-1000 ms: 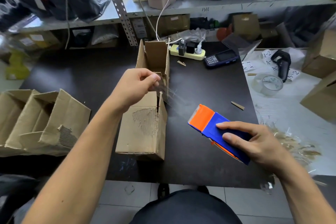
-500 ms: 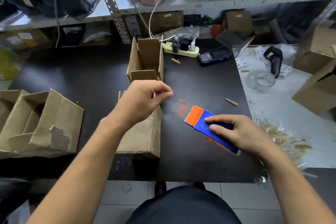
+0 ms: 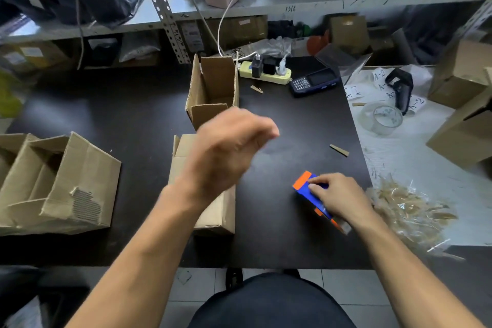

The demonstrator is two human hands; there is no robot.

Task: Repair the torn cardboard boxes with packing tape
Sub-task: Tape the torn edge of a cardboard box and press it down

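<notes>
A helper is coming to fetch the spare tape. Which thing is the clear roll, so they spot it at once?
Start at the dark table; beside its right edge lies a white surface. The clear tape roll sits there, next to the black scanner: the only see-through ring among brown boxes.

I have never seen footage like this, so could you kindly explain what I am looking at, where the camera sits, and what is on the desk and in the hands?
There is no machine here: a person wears a camera on the head, looking down at two bare hands. On the dark desk stand a tall open brown cardboard box, a lower one beneath the left hand, and a crumpled torn box. The right hand grips a blue-and-orange tape dispenser. The left hand is raised and blurred, so whether it holds tape is unclear. A clear tape roll lies on the white surface.
</notes>
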